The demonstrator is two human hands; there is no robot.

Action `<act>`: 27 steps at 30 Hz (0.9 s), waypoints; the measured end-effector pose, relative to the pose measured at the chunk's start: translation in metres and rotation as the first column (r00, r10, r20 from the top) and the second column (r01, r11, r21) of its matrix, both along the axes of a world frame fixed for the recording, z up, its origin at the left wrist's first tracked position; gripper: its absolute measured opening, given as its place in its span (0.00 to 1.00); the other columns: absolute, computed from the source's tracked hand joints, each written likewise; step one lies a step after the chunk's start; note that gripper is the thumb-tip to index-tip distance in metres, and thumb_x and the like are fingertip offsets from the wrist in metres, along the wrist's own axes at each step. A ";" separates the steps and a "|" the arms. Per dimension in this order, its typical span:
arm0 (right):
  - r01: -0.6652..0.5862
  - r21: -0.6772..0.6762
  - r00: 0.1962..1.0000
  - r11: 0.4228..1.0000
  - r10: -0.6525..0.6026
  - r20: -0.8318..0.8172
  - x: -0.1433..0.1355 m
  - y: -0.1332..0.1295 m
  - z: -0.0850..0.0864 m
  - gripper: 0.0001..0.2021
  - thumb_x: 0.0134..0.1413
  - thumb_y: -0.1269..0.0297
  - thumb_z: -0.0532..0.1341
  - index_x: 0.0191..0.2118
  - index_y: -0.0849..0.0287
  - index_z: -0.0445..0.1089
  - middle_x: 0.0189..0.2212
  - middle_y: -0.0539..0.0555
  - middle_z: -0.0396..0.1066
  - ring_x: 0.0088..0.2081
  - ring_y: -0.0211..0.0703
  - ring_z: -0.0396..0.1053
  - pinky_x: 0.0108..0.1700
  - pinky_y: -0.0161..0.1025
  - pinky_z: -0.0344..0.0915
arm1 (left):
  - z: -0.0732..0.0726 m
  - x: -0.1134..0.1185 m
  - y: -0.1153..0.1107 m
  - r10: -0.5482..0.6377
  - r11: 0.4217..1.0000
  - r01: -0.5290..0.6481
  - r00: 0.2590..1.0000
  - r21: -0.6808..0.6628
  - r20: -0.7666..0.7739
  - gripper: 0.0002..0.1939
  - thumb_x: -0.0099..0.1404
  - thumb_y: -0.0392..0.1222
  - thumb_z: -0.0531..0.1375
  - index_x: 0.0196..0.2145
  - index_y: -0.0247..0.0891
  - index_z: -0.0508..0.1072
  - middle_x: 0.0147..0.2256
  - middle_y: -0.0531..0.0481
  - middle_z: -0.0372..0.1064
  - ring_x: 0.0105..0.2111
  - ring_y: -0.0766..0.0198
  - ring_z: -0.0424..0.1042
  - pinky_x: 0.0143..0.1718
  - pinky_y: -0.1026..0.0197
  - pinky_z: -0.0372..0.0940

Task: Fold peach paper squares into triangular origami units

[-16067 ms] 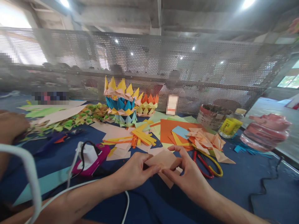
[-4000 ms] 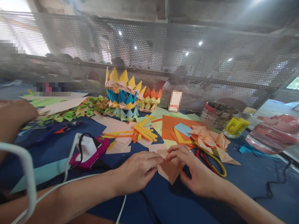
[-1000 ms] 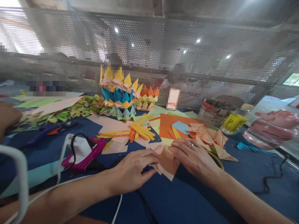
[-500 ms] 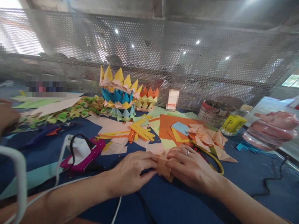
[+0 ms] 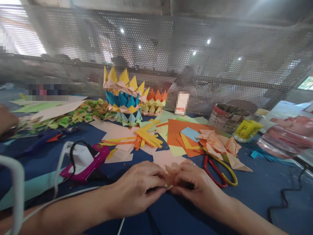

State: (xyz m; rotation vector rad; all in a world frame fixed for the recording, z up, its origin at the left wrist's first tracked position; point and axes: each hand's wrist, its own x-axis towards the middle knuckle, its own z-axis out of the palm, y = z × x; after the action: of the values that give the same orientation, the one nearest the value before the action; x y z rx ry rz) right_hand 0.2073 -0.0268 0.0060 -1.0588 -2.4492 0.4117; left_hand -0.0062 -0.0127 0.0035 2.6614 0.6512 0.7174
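Both my hands pinch one small piece of folded peach paper (image 5: 170, 176) low over the blue table. My left hand (image 5: 143, 182) grips its left side between thumb and fingers. On the right side, my right hand (image 5: 193, 179), with a ring on one finger, holds it the same way. Much of the paper is hidden behind my fingers. Just beyond it lies a flat pale pink sheet (image 5: 166, 157). Scissors with one red and one yellow handle (image 5: 223, 174) lie to the right of my right hand, their blades under other paper.
Folded peach pieces (image 5: 212, 140) lie by an orange sheet (image 5: 173, 132). Paper crowns (image 5: 126, 99) are stacked at the back. A magenta power strip (image 5: 90, 169), glue gun (image 5: 44, 142) and white cable stand left; a yellow-labelled bottle (image 5: 248, 129) and pink jug (image 5: 288, 137) right. Another person's hand (image 5: 8, 119) shows far left.
My hands have drawn closer together, and the paper between them is now folded up rather than lying flatter. My right hand has shifted, uncovering the scissor handles. The view has moved slightly.
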 end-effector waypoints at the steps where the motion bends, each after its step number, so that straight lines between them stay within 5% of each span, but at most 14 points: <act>1: 0.035 -0.016 0.999 0.999 -0.035 -0.002 -0.001 -0.001 0.000 0.10 0.53 0.60 0.59 0.26 0.59 0.66 0.26 0.49 0.67 0.33 0.36 0.63 0.37 0.35 0.58 | 0.000 0.000 0.000 0.002 1.000 -0.002 1.000 -0.004 0.001 0.10 0.62 0.36 0.52 0.36 0.39 0.73 0.39 0.48 0.70 0.40 0.65 0.69 0.42 0.62 0.62; 14: 0.227 -0.141 0.973 0.964 -0.219 0.074 -0.005 -0.005 0.008 0.11 0.52 0.65 0.57 0.22 0.60 0.60 0.23 0.48 0.65 0.29 0.36 0.60 0.33 0.35 0.53 | -0.007 -0.004 -0.003 0.003 0.994 0.000 1.000 0.112 -0.021 0.15 0.63 0.37 0.52 0.49 0.41 0.66 0.41 0.47 0.69 0.41 0.64 0.68 0.43 0.61 0.64; 21: 0.257 -0.146 0.966 0.955 -0.250 0.067 -0.007 -0.006 0.004 0.08 0.49 0.68 0.58 0.22 0.60 0.61 0.23 0.48 0.64 0.29 0.36 0.60 0.32 0.34 0.52 | -0.003 -0.004 -0.008 0.032 0.975 -0.006 0.993 0.220 -0.115 0.15 0.64 0.39 0.52 0.49 0.43 0.65 0.42 0.47 0.66 0.43 0.63 0.66 0.45 0.58 0.63; 27: 0.268 -0.296 0.963 0.917 -0.257 0.076 0.005 0.001 0.012 0.06 0.45 0.63 0.62 0.25 0.58 0.65 0.24 0.48 0.67 0.30 0.36 0.62 0.31 0.32 0.55 | -0.005 -0.004 -0.007 0.039 0.967 -0.007 0.992 0.255 -0.122 0.13 0.64 0.40 0.52 0.47 0.43 0.67 0.41 0.47 0.65 0.41 0.63 0.66 0.43 0.60 0.63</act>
State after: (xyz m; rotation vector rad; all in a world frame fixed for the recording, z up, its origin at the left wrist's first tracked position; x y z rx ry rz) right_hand 0.2123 -0.0260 0.0180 -1.5129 -2.2743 0.7006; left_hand -0.0107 -0.0201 -0.0019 2.9594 0.6632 0.6843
